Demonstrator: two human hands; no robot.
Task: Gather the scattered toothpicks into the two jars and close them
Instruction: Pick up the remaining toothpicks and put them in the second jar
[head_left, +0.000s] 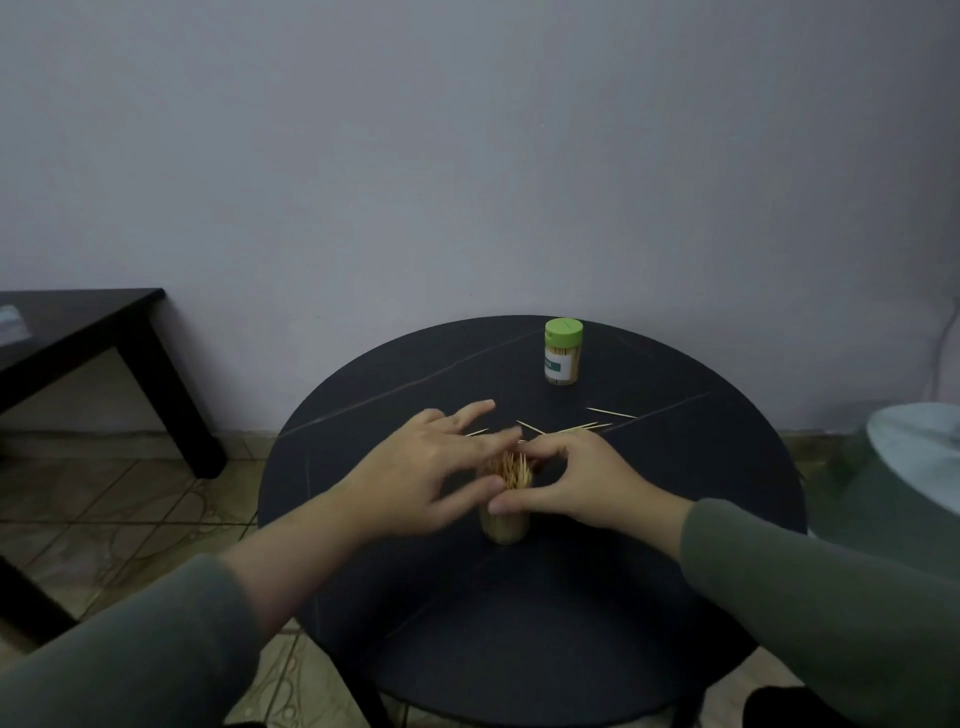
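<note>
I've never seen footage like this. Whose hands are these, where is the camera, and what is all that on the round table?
There is no machine here: a person wears a camera on the head, looking down at their own two hands. On the dark round table stands an open jar full of toothpicks. The right hand grips it, thumb against its side, while the left hand hovers over its mouth, fingers spread. Behind them a few loose toothpicks lie scattered. Farther back, a second jar stands closed with a green lid.

2 bare hands, left hand (415, 462) and right hand (576, 480), grey-green long sleeves (810, 587)
</note>
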